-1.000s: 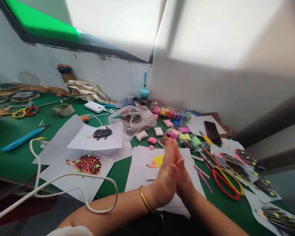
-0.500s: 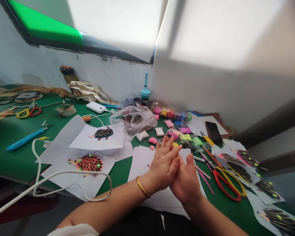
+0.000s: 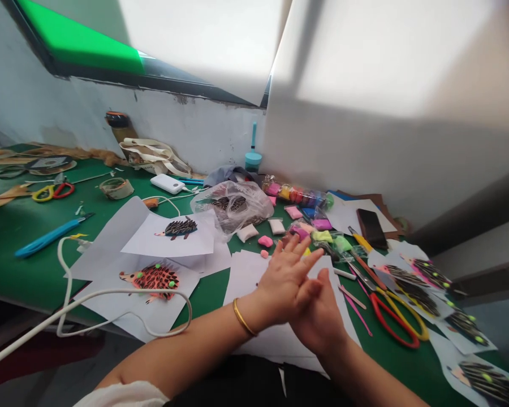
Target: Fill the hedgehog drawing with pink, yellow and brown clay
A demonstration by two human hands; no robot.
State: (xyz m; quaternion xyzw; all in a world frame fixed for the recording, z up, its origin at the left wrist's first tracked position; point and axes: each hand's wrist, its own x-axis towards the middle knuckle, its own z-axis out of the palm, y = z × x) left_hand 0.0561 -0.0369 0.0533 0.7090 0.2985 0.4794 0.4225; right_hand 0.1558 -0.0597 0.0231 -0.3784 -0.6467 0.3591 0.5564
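Note:
My left hand (image 3: 286,282) lies palm-down across my right hand (image 3: 322,316), the two palms pressed together above a stack of white paper (image 3: 241,271). The left fingers are stretched out and spread, and a gold bangle (image 3: 244,317) circles that wrist. My right hand is open beneath, its thumb pointing up and its fingers mostly covered. Whatever may lie between the palms is hidden. Just beyond the fingers are a pink clay lump (image 3: 265,241), a smaller pink ball (image 3: 264,254) and several clay packets (image 3: 322,236).
Red-and-yellow scissors (image 3: 396,316) and finished hedgehog pictures (image 3: 462,325) lie at the right. More hedgehog pictures (image 3: 152,280) are at the left, crossed by a white cable (image 3: 127,293). Behind sit a bag of dark striped seeds (image 3: 233,209), a phone (image 3: 371,228) and a blue craft knife (image 3: 51,237).
My left hand has slid slightly against the right palm, its fingers now reaching a little further right. The hands stay together. The view has shifted slightly.

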